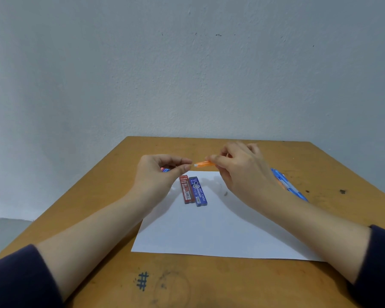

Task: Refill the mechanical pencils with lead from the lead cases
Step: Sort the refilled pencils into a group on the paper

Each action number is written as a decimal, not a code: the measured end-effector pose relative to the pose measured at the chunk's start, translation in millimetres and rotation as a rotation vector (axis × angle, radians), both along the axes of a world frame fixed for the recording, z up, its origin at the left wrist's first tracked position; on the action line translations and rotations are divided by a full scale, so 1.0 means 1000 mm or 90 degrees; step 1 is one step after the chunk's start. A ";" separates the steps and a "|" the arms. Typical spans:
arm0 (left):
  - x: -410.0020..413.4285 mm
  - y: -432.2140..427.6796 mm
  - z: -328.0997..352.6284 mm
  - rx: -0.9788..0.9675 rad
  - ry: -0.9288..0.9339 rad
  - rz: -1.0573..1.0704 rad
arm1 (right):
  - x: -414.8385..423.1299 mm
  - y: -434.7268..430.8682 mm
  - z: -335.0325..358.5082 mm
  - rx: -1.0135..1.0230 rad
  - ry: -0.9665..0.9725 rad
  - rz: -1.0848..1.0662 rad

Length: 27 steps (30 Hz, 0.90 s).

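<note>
In the head view, the right hand [242, 172] grasped an orange pencil [203, 163] in its grip, above the far part of the desk [209, 281]. The long axis of the pencil lay almost level, from right to left. Its white end pointed to the left hand [158, 174], which was just beside that end and not touching it. The grip of the left hand was pinched, thumb against forefinger; whether it held a lead or a small cap, I cannot tell. The coming move, I judge, must go from the left hand along this axis into the white end. 2 cases, a red lead case [187, 190] and a blue lead case [200, 193], lay side by side on a white paper [220, 230] below the hands. Some blue pencils [291, 187] lay on the desk at the right, partly hidden by the right hand.
</note>
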<state>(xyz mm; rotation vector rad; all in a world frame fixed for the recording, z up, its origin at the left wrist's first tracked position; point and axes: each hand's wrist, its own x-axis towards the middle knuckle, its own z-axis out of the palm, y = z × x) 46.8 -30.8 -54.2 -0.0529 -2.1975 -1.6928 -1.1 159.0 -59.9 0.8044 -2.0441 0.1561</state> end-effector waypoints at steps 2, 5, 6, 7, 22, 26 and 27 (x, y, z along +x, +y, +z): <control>0.001 0.000 0.001 0.004 0.003 0.007 | 0.001 0.000 0.000 -0.001 -0.005 0.005; 0.001 0.001 0.001 0.001 0.009 0.018 | 0.001 -0.001 0.000 -0.007 -0.012 0.013; 0.001 0.001 0.001 0.000 0.009 0.018 | 0.001 -0.002 0.000 -0.011 -0.015 0.014; 0.001 0.000 0.001 0.001 0.009 0.016 | 0.001 -0.002 -0.001 -0.014 -0.018 0.012; 0.004 0.002 0.004 0.078 0.106 -0.025 | 0.008 -0.004 0.003 -0.081 -0.231 -0.002; 0.002 -0.001 0.003 0.100 0.134 -0.004 | 0.009 -0.005 0.005 -0.131 -0.327 0.009; 0.001 -0.001 0.003 0.096 0.138 0.006 | 0.008 -0.005 0.005 -0.142 -0.340 0.010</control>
